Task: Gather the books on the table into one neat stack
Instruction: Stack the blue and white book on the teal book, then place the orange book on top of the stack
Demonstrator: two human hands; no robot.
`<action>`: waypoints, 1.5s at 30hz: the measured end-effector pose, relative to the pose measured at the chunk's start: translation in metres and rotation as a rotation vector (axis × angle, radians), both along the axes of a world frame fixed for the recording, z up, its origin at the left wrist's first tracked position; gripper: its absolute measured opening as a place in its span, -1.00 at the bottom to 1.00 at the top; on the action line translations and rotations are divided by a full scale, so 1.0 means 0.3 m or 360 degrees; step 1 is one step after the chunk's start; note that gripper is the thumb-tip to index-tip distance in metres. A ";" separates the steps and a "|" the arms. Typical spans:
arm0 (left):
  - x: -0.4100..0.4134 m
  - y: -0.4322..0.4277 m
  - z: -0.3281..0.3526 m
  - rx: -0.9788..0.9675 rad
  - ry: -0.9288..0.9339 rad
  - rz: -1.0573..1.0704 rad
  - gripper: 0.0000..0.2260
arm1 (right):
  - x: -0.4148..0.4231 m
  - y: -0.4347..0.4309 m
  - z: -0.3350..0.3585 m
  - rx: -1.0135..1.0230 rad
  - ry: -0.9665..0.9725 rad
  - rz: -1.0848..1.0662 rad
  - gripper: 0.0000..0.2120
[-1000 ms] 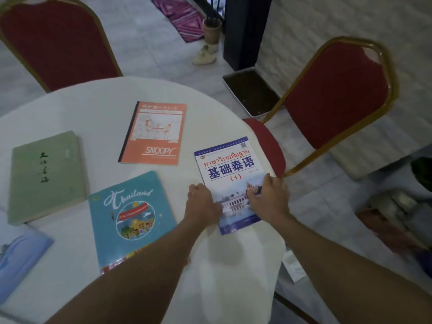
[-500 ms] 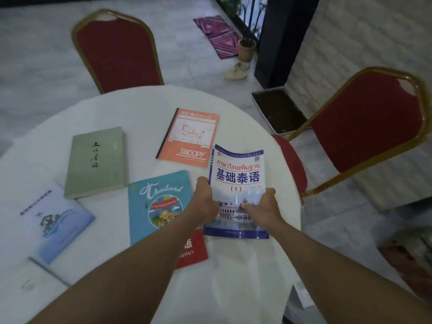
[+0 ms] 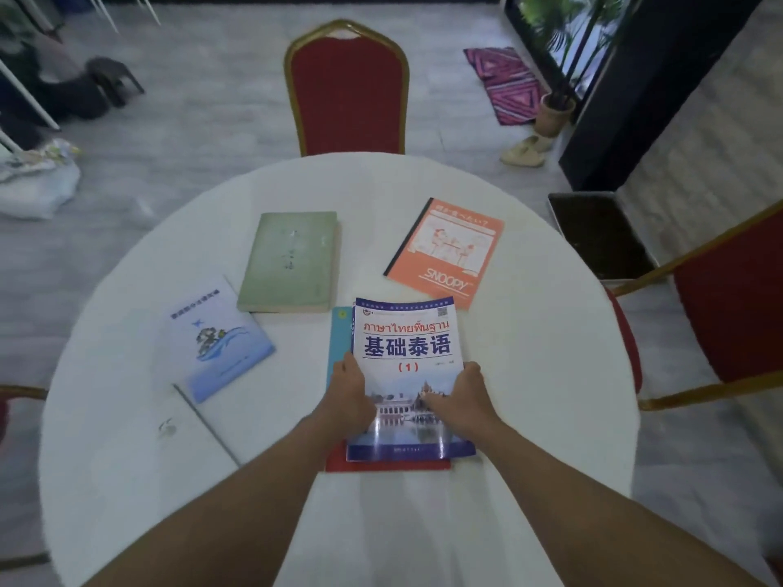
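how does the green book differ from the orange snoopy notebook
The green book is thick and plain; the orange Snoopy notebook is thin, with a cartoon and a black spine. The green book lies nearly square to the view, the notebook tilted. Both lie flat, untouched, on the white table.

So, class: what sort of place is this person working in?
Probably a banquet or dining hall: a round table in white cloth, red padded chairs with gold frames, and a tiled floor.

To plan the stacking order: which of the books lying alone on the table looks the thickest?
The green book, left of the orange Snoopy notebook: its page edge shows clearly, while the others lie thin and flat.
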State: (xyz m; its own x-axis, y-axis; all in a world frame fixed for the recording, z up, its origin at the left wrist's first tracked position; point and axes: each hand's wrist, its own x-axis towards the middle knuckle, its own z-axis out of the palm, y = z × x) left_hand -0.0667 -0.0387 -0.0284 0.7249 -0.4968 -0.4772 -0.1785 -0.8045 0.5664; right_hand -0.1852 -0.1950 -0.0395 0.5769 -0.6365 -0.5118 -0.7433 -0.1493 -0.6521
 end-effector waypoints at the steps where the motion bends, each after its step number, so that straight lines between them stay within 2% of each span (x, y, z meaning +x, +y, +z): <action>1: -0.005 0.010 0.004 0.0031 0.0012 0.0026 -0.29 | 0.004 0.003 -0.005 -0.0056 0.0030 0.0058 -0.34; 5: -0.008 0.043 0.009 0.0221 -0.0109 0.0058 -0.40 | 0.012 0.015 -0.023 -0.0133 0.0161 0.0248 -0.36; 9: -0.002 0.057 0.010 0.0347 -0.0222 0.0040 -0.39 | 0.011 0.029 -0.038 -0.0131 0.0142 0.0277 -0.44; 18: 0.033 0.081 0.001 0.0295 -0.0188 0.0101 -0.48 | -0.012 0.039 -0.038 -0.0197 0.0010 0.0317 -0.47; 33: 0.039 0.070 0.003 0.0372 -0.0143 0.0035 -0.45 | -0.022 0.027 -0.054 -0.0114 0.0000 0.0336 -0.46; 35: 0.047 0.072 0.017 0.0386 -0.0145 -0.0020 -0.45 | -0.018 0.033 -0.038 -0.0102 0.0003 0.0329 -0.50; 38: 0.073 0.063 0.048 0.0363 -0.0237 -0.0131 -0.48 | 0.002 0.025 0.003 -0.0161 0.0052 0.0262 -0.67; 40: 0.099 0.041 0.069 0.0284 -0.0288 -0.0171 -0.52 | 0.024 -0.001 0.017 -0.0236 0.0082 0.0212 -0.60; 43: 0.151 -0.025 0.091 0.0192 -0.0379 -0.0242 -0.55 | 0.066 -0.052 0.047 -0.0312 0.0052 0.0152 -0.33; 45: 0.189 -0.090 0.103 0.0164 -0.0417 -0.0275 -0.55 | 0.100 -0.096 0.058 -0.0341 0.0018 0.0085 -0.30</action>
